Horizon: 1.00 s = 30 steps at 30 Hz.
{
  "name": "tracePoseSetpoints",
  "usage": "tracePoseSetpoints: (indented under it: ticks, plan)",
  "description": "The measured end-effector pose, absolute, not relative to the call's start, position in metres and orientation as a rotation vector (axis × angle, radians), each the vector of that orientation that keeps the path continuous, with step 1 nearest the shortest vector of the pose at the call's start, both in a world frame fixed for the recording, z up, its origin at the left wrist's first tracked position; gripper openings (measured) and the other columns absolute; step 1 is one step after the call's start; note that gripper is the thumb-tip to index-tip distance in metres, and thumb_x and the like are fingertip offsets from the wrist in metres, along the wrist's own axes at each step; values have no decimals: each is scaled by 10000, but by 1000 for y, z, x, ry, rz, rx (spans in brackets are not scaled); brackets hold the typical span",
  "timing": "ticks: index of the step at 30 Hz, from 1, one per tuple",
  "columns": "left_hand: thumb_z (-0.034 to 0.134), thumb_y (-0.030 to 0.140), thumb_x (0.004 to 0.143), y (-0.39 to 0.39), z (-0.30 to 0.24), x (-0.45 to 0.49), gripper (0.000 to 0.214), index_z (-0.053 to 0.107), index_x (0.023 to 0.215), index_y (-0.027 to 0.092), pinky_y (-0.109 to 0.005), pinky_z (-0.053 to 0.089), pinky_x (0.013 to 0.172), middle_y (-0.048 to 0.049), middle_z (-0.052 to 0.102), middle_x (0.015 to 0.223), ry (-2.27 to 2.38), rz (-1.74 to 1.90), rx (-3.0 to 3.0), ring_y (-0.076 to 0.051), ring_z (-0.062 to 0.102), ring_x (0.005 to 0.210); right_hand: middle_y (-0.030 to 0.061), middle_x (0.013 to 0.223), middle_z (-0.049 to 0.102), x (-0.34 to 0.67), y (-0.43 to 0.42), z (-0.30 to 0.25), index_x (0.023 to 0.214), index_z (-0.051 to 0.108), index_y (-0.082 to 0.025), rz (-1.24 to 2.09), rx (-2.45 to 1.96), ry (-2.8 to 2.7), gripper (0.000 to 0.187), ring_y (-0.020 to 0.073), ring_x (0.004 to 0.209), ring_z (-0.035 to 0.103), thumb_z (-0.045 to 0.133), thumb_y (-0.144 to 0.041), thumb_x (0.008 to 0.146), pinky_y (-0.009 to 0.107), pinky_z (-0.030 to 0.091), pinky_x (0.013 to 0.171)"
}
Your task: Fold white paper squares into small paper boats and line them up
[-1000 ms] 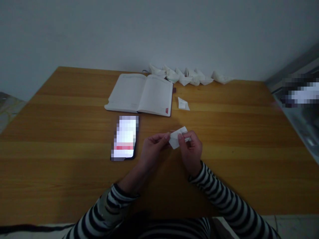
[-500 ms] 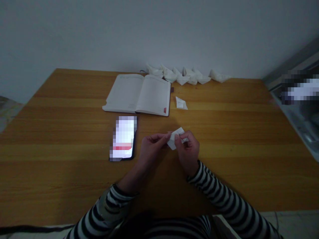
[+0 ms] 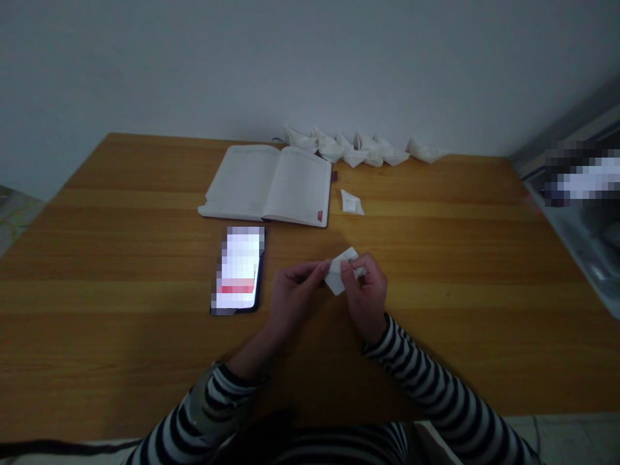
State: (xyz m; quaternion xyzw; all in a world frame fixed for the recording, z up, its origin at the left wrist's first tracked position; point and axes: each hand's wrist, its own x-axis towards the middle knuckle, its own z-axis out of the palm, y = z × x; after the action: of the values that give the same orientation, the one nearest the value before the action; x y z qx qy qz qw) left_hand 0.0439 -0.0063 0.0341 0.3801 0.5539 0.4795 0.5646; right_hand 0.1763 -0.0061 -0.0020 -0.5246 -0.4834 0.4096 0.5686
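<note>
A small piece of folded white paper [image 3: 335,279] is held between my two hands, above the table in front of me. My left hand [image 3: 296,290] pinches its left corner between thumb and fingertips. On the right side, my right hand [image 3: 365,294] grips it with the thumb on top and the fingers curled behind, hiding part of the paper. Beyond the hands lies a small folded paper piece [image 3: 352,203], flat on the wood.
The wooden table [image 3: 460,258] meets a pale wall. An open notebook [image 3: 295,187] lies at the back, left of centre. Nearer me is a lit phone [image 3: 238,268], its screen blurred. Several folded paper boats [image 3: 368,150] stand along the wall edge.
The paper has tilted very slightly in my fingers, its lower corner a little further down. Both hands keep their hold, and the other objects stay where they were.
</note>
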Motion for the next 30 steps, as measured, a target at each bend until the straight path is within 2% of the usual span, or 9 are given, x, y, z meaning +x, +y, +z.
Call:
tracePoseSetpoints:
  ticks: [2, 4, 7, 9, 15, 24, 30]
  plan:
    - [764, 326, 774, -7, 33, 44, 159, 813, 813, 180, -243, 563, 643, -52, 791, 771, 1320, 1142, 918, -156, 699, 651, -43, 658, 536, 176, -7, -2, 767, 512, -233, 956, -1238, -1139, 214, 118, 567, 497, 643, -353, 885, 237, 424, 513]
    - [758, 328, 780, -7, 33, 44, 162, 807, 784, 174, -227, 551, 621, -45, 782, 734, 1333, 1166, 933, -146, 690, 633, -25, 751, 581, 175, -7, -1, 873, 538, -235, 964, -1219, -1118, 177, 125, 630, 544, 667, -356, 868, 241, 464, 556]
    - [757, 325, 779, -8, 32, 45, 170, 799, 766, 161, -212, 534, 596, -39, 772, 707, 1364, 1191, 952, -137, 680, 620, -2, 894, 616, 173, -5, 2, 1124, 481, -257, 1059, -1169, -1040, 390, 137, 710, 597, 712, -360, 828, 261, 518, 616]
    - [757, 326, 779, -9, 32, 45, 178, 796, 767, 153, -209, 527, 590, -39, 770, 705, 1386, 1194, 969, -135, 676, 617, -12, 886, 597, 172, -4, 5, 1191, 443, -264, 1122, -1153, -1007, 486, 134, 700, 588, 727, -366, 810, 261, 521, 612]
    - [755, 338, 778, -8, 31, 46, 191, 798, 805, 154, -227, 535, 615, -46, 781, 754, 1404, 1160, 991, -148, 686, 651, -32, 783, 530, 175, 0, 10, 1187, 458, -264, 1151, -1138, -1069, 390, 136, 637, 520, 654, -354, 861, 249, 480, 554]
    - [748, 359, 777, -6, 33, 42, 223, 776, 784, 138, -236, 516, 614, -49, 756, 726, 1375, 1097, 960, -142, 653, 641, -9, 824, 524, 175, -2, 9, 1258, 408, -262, 1088, -1118, -1172, 385, 141, 642, 501, 577, -345, 922, 253, 466, 554]
    - [662, 433, 854, -1, 24, 35, 322, 659, 727, 138, -208, 428, 553, -2, 631, 651, 1277, 970, 1136, -108, 556, 594, -14, 804, 498, 183, 2, 11, 1339, 359, -277, 1234, -1110, -1235, 481, 149, 628, 489, 577, -377, 922, 257, 452, 534]
